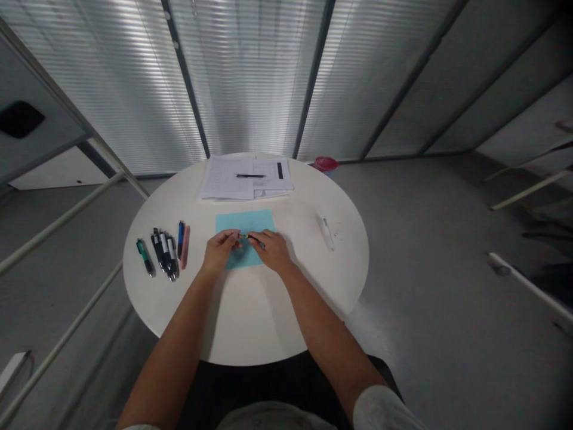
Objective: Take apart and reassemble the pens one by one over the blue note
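Over a light-blue sheet of paper [245, 221], my two hands are close together at fingertip level. My right hand [274, 249] is closed around a thin dark pen-like piece [255, 239] with a yellowish end pointing left. The fingers of my left hand [219, 248] are pinched at that end; the small part between them is too tiny to name. Whether the two pieces touch cannot be made out.
On the round white table [250, 322], several pens [165, 254] lie left, beside a green pen [145, 258], a blue pen [181, 239] and a pinkish stick [185, 248]. Papers [228, 179] with a black pen [250, 176] lie behind. A white pen [327, 233] lies right.
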`<state>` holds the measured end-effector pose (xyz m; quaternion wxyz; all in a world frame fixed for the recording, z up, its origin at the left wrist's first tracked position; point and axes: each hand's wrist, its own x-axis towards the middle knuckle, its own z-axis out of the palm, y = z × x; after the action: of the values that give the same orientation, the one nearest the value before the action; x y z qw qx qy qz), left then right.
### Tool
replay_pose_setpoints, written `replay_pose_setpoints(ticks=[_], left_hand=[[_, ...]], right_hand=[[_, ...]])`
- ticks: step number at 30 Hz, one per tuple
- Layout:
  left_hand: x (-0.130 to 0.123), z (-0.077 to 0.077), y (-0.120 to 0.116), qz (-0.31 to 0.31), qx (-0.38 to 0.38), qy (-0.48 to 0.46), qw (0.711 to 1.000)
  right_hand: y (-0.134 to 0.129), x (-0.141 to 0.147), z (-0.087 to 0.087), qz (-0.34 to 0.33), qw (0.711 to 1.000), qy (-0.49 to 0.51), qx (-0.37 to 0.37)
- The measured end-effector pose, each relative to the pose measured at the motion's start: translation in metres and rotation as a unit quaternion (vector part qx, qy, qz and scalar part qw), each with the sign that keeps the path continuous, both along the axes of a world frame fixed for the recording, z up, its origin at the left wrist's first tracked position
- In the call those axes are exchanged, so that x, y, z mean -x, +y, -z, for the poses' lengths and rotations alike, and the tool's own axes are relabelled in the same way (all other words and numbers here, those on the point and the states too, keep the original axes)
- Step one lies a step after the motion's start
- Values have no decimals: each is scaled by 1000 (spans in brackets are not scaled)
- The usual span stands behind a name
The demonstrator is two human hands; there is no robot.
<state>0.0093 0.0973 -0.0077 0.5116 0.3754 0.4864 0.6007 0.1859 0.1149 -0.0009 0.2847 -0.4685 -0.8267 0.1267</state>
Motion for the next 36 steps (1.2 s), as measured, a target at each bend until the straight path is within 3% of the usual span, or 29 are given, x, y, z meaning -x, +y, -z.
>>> replay_pose_setpoints(ticks=[14, 28, 36], left_hand=[[-3, -6, -4, 35, 1, 160, 986], [-3, -8, -4, 50, -5, 31, 998], [-3, -8, -3, 61, 1, 63, 996]], right_hand=[[2, 0, 3, 8, 1000, -24, -16], [1, 1, 3, -16, 999, 38, 2], [2, 0, 2, -23, 999, 41, 9]])
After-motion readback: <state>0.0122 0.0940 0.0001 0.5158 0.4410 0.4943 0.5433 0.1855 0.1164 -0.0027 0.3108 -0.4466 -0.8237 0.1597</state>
